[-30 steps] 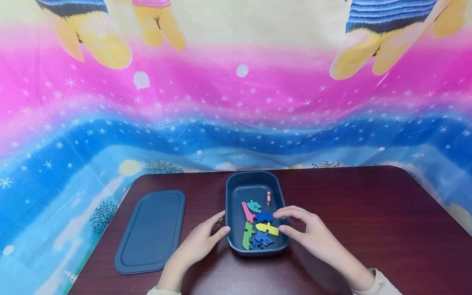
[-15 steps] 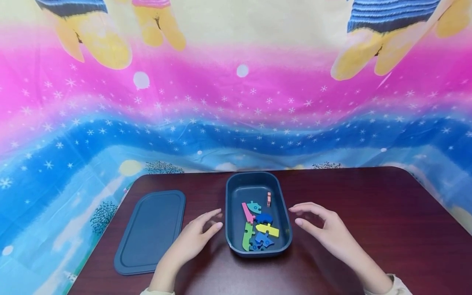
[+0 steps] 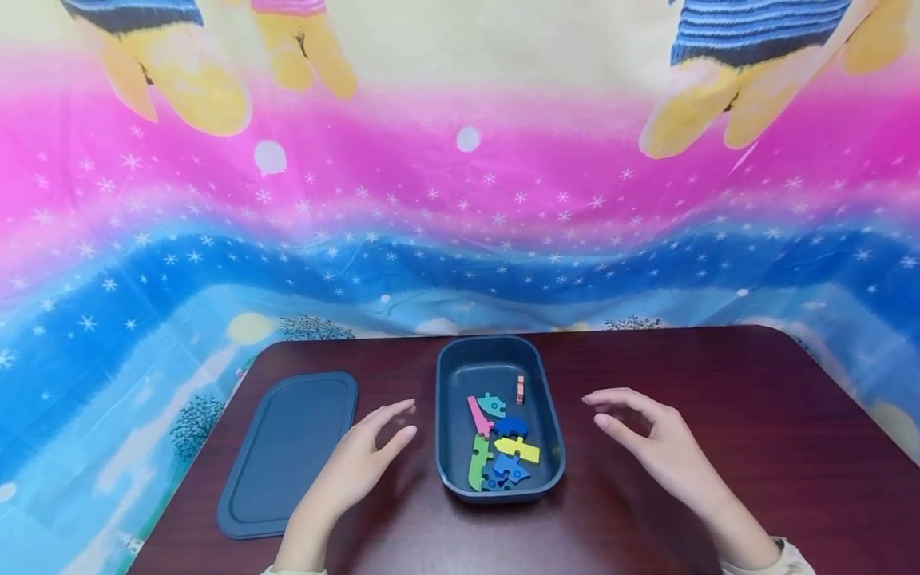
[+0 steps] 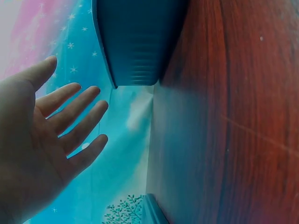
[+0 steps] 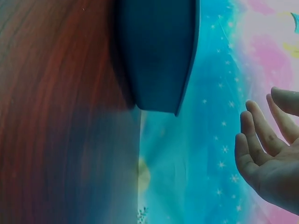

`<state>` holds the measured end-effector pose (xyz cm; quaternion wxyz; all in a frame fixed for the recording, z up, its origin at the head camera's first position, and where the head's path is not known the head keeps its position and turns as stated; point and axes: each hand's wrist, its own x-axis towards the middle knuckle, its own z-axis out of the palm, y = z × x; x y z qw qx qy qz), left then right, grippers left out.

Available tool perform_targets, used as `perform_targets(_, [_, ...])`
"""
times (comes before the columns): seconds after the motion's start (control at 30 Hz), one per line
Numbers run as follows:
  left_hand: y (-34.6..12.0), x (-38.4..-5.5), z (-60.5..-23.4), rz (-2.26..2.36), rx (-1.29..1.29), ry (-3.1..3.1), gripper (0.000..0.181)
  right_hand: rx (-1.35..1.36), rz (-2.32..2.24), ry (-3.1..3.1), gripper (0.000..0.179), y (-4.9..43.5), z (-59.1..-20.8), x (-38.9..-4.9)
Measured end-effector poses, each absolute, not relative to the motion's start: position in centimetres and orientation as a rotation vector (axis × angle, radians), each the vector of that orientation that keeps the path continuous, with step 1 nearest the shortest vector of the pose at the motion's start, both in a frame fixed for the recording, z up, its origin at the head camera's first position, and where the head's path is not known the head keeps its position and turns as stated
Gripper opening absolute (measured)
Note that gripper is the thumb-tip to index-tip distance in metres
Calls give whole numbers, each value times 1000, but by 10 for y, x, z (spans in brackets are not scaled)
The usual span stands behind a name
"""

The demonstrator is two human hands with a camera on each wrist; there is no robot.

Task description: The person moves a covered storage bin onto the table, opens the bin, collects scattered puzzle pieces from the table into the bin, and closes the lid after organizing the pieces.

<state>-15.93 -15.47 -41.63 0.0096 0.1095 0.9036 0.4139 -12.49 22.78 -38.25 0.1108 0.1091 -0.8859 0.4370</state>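
A dark blue-grey rectangular box (image 3: 444, 375) without its lid stands in the middle of the table. Inside lie several coloured puzzle pieces: a pink piece (image 3: 477, 415), a teal piece (image 3: 492, 406), a yellow piece (image 3: 519, 450), a green piece (image 3: 478, 463), blue ones, and an orange piece (image 3: 521, 389) apart near the right wall. Left of the box hovers my left hand (image 3: 355, 455), its fingers extended and holding nothing. My right hand (image 3: 664, 443) is to the right of the box, fingers relaxed, likewise touching nothing. Both wrist views show the box's outer side wall (image 4: 138, 42) beyond the fingers.
The matching flat lid (image 3: 291, 455) lies on the table left of the box, close behind my left hand. A dark red wooden table (image 3: 755, 399) extends to both sides. Behind it hangs a colourful printed cloth (image 3: 460, 200).
A second ago both hands were at the box, fingers at its left rim and over its right rim. They have since drawn apart, left hand leftward, right hand rightward. The pieces stay put.
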Motion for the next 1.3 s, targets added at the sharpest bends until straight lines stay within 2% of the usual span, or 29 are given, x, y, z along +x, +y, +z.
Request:
perform_targets(0.37, [-156, -160, -412, 1060, 510, 3109, 45, 398, 963, -2480, 26, 250, -388, -139])
perform_targets(0.53, [-155, -161, -412, 942, 570, 3218, 54, 427, 818, -2434, 31, 260, -393, -146])
perform_targets(0.77, [-156, -157, -408, 737, 567, 3358, 66, 469, 703, -2433, 33, 273, -402, -149])
perform_targets(1.03, [-159, -156, -404, 703, 570, 3388, 67, 472, 678, -2434, 33, 280, -403, -150])
perform_targets(1.3, [-181, -158, -399, 683, 510, 3404, 69, 489, 673, -2421, 33, 283, -402, -151])
